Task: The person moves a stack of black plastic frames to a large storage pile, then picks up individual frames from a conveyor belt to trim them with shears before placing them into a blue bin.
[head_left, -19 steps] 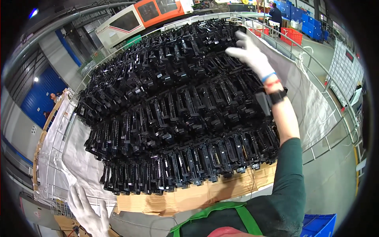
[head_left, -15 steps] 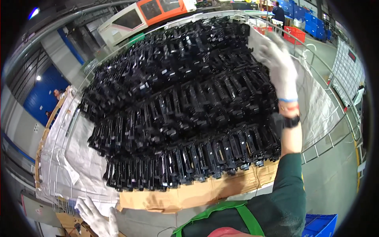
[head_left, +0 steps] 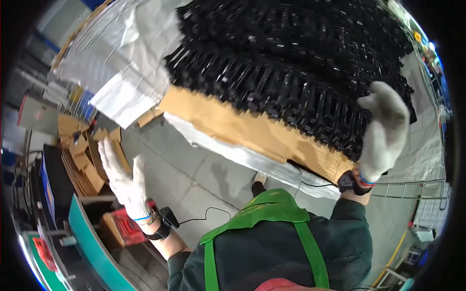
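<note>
Hanging well apart with nothing visible in either, the left hand (head_left: 126,186) spreads its fingers near the cardboard boxes (head_left: 85,167), while the right hand (head_left: 387,130), loosely curved, overlaps the right end of the black parts (head_left: 272,87); whether it touches them I cannot tell. Those parts lie ahead, their front row slanting from far left to near right, so the right hand is nearer.

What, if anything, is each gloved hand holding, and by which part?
Nothing is held: the left hand is open, and the right hand is open over the black parts.
</note>
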A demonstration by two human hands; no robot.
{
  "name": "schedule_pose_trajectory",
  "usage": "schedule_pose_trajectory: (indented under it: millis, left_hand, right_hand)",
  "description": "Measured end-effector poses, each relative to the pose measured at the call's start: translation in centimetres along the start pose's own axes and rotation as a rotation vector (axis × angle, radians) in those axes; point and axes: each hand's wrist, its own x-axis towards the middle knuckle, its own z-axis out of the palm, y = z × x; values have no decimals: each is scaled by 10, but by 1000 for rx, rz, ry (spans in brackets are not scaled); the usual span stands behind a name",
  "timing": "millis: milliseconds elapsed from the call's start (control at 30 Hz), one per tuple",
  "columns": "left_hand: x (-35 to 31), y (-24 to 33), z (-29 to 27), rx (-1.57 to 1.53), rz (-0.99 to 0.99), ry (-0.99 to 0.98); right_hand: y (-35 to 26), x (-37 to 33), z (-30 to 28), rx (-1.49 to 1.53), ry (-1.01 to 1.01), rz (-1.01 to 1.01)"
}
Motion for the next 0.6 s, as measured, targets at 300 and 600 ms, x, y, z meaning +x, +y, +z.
schedule_pose_trajectory:
  millis: [300,600]
  left_hand:
    - [-291,-85,-110,342,-536,-659]
    - [-437,-90,-165,201,-984,-608]
  right_hand:
    - [-89,-101,154,-137,-1211,18]
    - [-96,-223,328,-56,-1615,-225]
